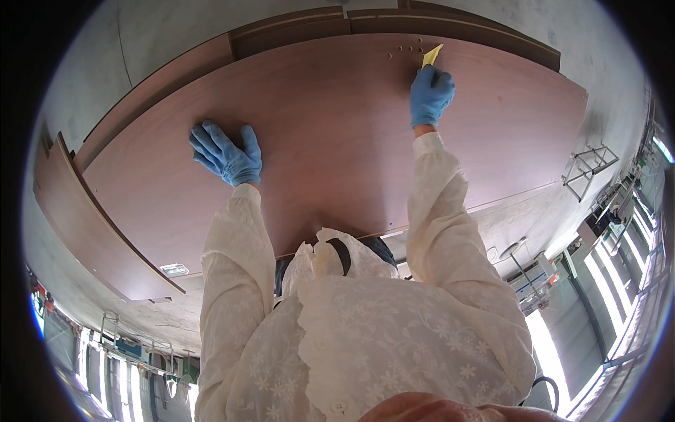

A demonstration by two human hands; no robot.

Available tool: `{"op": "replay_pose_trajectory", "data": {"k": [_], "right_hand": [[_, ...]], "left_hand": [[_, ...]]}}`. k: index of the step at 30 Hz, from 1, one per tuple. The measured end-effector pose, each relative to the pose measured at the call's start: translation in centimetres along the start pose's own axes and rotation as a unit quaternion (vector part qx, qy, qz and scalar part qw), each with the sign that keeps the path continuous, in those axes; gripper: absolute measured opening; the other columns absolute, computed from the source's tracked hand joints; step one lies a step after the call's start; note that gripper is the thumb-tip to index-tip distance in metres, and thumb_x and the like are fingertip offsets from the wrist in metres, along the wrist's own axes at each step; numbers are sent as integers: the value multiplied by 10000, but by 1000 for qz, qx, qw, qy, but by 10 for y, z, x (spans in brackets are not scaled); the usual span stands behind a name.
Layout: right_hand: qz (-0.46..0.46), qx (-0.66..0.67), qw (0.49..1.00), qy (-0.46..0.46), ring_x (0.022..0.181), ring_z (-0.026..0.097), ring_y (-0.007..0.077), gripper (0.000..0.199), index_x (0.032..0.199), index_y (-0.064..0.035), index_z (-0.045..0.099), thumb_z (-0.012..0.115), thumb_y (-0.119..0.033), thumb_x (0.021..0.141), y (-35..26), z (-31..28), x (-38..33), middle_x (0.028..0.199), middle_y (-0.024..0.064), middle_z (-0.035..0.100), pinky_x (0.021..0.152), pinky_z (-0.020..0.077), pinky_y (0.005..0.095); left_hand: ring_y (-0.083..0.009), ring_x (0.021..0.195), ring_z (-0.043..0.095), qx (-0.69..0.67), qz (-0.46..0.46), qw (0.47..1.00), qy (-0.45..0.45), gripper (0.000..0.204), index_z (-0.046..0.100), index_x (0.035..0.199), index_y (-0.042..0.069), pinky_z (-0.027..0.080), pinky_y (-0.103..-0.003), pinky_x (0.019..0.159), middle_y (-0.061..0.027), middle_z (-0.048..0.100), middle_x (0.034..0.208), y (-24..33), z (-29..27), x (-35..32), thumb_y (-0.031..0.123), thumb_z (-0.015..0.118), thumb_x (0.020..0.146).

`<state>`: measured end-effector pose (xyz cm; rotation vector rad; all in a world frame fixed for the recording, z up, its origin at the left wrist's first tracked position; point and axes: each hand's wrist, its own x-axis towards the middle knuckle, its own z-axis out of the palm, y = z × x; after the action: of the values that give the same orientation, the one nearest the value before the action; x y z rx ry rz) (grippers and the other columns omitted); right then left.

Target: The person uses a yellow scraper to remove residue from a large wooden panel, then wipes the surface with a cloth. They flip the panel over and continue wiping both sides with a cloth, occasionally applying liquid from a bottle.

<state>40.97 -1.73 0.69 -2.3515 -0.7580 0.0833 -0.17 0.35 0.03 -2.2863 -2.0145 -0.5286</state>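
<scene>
Left hand: here it is, the left hand [228, 155] in its blue glove, palm down on the big panel; fingers wide, thumb standing well off from the other 4.
Right hand: across to the right hand [431, 95], gloved in blue too, fingers curled narrow around a yellow piece [431, 55]; whether the knuckles touch the wood, I cannot tell.
Yellow piece: up near the far edge, right of centre, its pointed end sticking out beyond the fist, away from the wearer; its exact kind is hard to make out.
Big panel: a reddish-brown board [323, 126], flat, spread before the wearer and under both hands.
Holes: a cluster of about 5 small round holes [401, 48], just left of the yellow tip.
More boards: brown boards [292, 32] show past the far edge, and a separate side panel [98, 218] lies at the left.
Sleeves: both white, patterned sleeves [446, 204] reach forward, a strip of bare wrist between cuff and glove.
Right side: a metal frame [590, 169] stands on the floor beyond the panel.
</scene>
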Motion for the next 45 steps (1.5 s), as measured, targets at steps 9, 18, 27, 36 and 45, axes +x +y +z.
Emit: {"op": "replay_pose_trajectory", "data": {"k": [9, 18, 27, 36, 45], "right_hand": [[17, -13, 999, 32, 546, 619, 334, 329, 610, -19, 591, 689, -171, 885, -2, 11, -11, 593, 154, 631, 569, 465, 468], [-95, 16, 994, -47, 662, 621, 298, 168, 689, -29, 666, 713, -85, 841, -31, 7, -59, 687, 120, 661, 715, 525, 423], [-149, 63, 968, -193, 745, 716, 228, 181, 998, -25, 786, 781, -182, 909, 11, -57, 29, 843, 113, 756, 712, 553, 346], [-362, -228, 903, 46, 665, 658, 286, 83, 785, -131, 716, 757, -197, 816, -6, -65, 87, 797, 33, 728, 640, 530, 409], [-366, -266, 888, -81, 753, 679, 287, 146, 846, -136, 789, 750, -277, 849, -3, -24, 63, 947, 33, 753, 827, 546, 444]], "left_hand": [[-567, 1478, 365, 8, 1, 1000, -2, 849, 337, 1614, 81, 286, -739, 1140, -306, 396, 1624, 1, -1, 1, 504, 696, 971], [-542, 1507, 334, 7, -43, 998, -49, 851, 342, 1614, 91, 282, -732, 1153, -297, 368, 1644, 1, -4, -1, 515, 693, 965], [-535, 1503, 348, 4, -19, 1000, -10, 879, 316, 1641, 102, 296, -739, 1148, -291, 377, 1640, 0, -1, -2, 517, 693, 964], [-543, 1503, 329, 6, -39, 998, -43, 887, 295, 1652, 100, 278, -742, 1153, -293, 359, 1644, 1, -3, -1, 522, 677, 972], [-545, 1490, 340, -1, -17, 1000, -24, 890, 324, 1632, 71, 280, -738, 1149, -300, 365, 1633, 1, -4, 0, 517, 692, 955]]}}
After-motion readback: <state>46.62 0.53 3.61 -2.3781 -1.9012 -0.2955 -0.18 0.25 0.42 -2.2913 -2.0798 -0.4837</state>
